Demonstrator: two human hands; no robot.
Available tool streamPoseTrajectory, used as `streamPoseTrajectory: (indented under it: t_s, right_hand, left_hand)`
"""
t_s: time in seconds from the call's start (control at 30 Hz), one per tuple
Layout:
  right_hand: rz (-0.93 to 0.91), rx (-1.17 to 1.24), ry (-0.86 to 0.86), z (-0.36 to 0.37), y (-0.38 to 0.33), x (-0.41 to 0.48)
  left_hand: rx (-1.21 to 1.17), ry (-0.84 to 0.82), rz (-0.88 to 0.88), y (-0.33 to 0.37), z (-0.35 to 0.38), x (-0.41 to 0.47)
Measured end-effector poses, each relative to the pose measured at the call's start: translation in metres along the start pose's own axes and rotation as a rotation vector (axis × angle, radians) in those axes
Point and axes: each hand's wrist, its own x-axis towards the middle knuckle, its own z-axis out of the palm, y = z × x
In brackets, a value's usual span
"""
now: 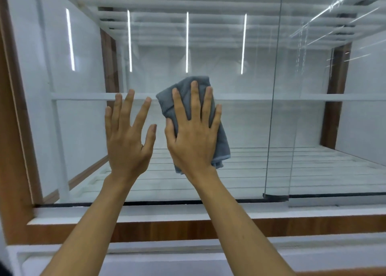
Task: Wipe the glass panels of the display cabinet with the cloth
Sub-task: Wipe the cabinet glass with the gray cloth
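The folded grey-blue microfibre cloth (221, 137) lies flat against the left glass panel (246, 119) of the display cabinet (188, 227). It sits near the panel's middle, well clear of the bottom edge and of the upright edge where the right glass panel (338, 112) overlaps. Its long axis runs nearly upright, top leaning slightly left. The right grip (194, 133) presses it with fingers straight and spread apart. The left grip (127, 142), just beside it, is spread flat toward the glass and holds nothing.
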Motion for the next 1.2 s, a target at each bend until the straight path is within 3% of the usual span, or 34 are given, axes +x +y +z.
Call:
streamPoseTrajectory:
  t_s: [0.1,0.27,0.5,0.8,1.2]
  right_hand:
    - [-0.015,-0.010,0.028,-0.008,0.019,0.024]
    - [0.155,-0.043,0.069,-0.038,0.097,0.059]
    - [0.302,-0.021,0.105,-0.054,0.153,-0.002]
    - [0.262,-0.053,-0.013,-0.021,0.073,-0.097]
    - [0.063,0.011,-0.024,0.009,-0.018,-0.030]
  left_hand:
    - [-0.013,0.002,-0.008,0.000,-0.002,0.000]
    - [-0.026,0.011,-0.012,0.001,-0.002,0.001]
    - [-0.027,0.015,-0.012,0.000,0.001,0.000]
    - [-0.056,0.004,-0.006,-0.001,-0.001,0.000]
    - [-0.102,0.014,-0.004,-0.007,-0.004,-0.003]
